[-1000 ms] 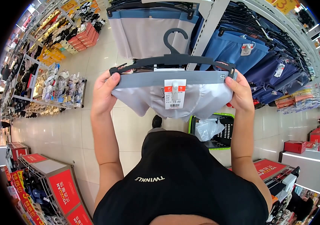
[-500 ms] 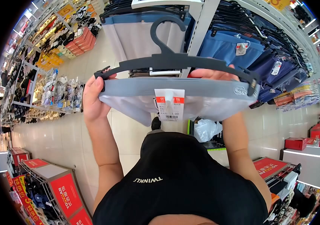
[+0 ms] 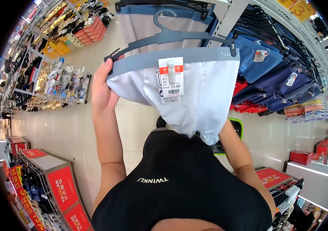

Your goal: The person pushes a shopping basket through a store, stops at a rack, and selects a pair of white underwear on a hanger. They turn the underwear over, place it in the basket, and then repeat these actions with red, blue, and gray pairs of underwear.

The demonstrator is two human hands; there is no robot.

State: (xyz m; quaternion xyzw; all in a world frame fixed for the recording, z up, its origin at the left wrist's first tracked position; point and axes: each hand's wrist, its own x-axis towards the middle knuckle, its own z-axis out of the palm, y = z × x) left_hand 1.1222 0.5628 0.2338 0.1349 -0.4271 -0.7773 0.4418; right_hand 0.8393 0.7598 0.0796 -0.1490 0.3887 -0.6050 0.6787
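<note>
My left hand (image 3: 104, 84) is closed on the left end of a pair of white boxer briefs (image 3: 206, 88) with a grey waistband, its thumb at the waistband corner. The briefs hang from a dark grey plastic hanger (image 3: 183, 35), clipped at both ends. A white and red price tag (image 3: 171, 86) reading 13.00 hangs at the front. My right forearm (image 3: 233, 142) reaches up behind the briefs on the right. The fabric hides my right hand and its fingers.
Similar pale briefs (image 3: 137, 27) hang on a rack straight ahead. Blue briefs (image 3: 258, 63) hang to its right, beside a white post (image 3: 225, 19). A green-rimmed basket (image 3: 242, 131) stands on the floor at right. Sock displays (image 3: 62, 79) stand left; red-signed bins (image 3: 62, 188) flank me.
The briefs have tipped so their white front faces me and hangs lower. The hanger has shifted up and left. My right hand has left the waistband's far side and gone behind the fabric.
</note>
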